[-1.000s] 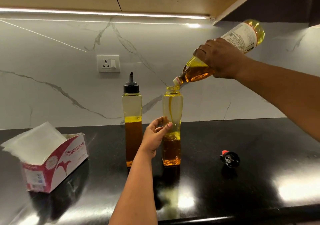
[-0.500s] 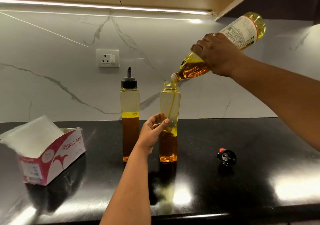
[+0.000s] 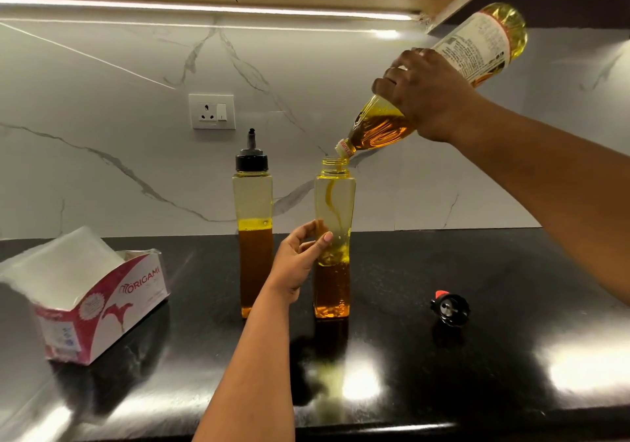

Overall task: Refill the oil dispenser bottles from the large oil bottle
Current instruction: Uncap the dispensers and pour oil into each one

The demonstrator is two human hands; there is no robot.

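**Pour under way into open dispenser, both hands engaged**

Right arm reaches in from the right edge, forearm raised and angled up to the left. Right hand (image 3: 430, 95) wraps round the shoulder of the large oil bottle (image 3: 439, 80), fingers curled over its top side. The bottle is tilted mouth-down to the left, base high at upper right; its neck sits just above the open dispenser bottle (image 3: 334, 237). A thin twisting stream of oil runs down inside that dispenser.

Left arm comes up from the near edge, wrist straight. Left hand (image 3: 300, 257) grasps the open dispenser at mid-height from the left, thumb across the near face, fingers curled behind it.

Open dispenser: clear, tall, square-sectioned plastic with a threaded round neck, uncapped, standing upright mid-counter; amber oil fills roughly the lower third, surface frothy. Capped dispenser bottle (image 3: 253, 233) stands just to its left, same shape, black cap with a narrow spout, oil to about half.

Large bottle: clear yellow plastic, white printed label, ribbed base.

Loose black cap (image 3: 449, 309) with a red tab lies on the counter to the right, well apart from the bottles. Counter (image 3: 511, 356) is glossy black stone with bright reflections. Tissue box (image 3: 102, 302), pink and white card, torn open, sits near left. Far wall is white veined marble with a wall socket (image 3: 213, 111)
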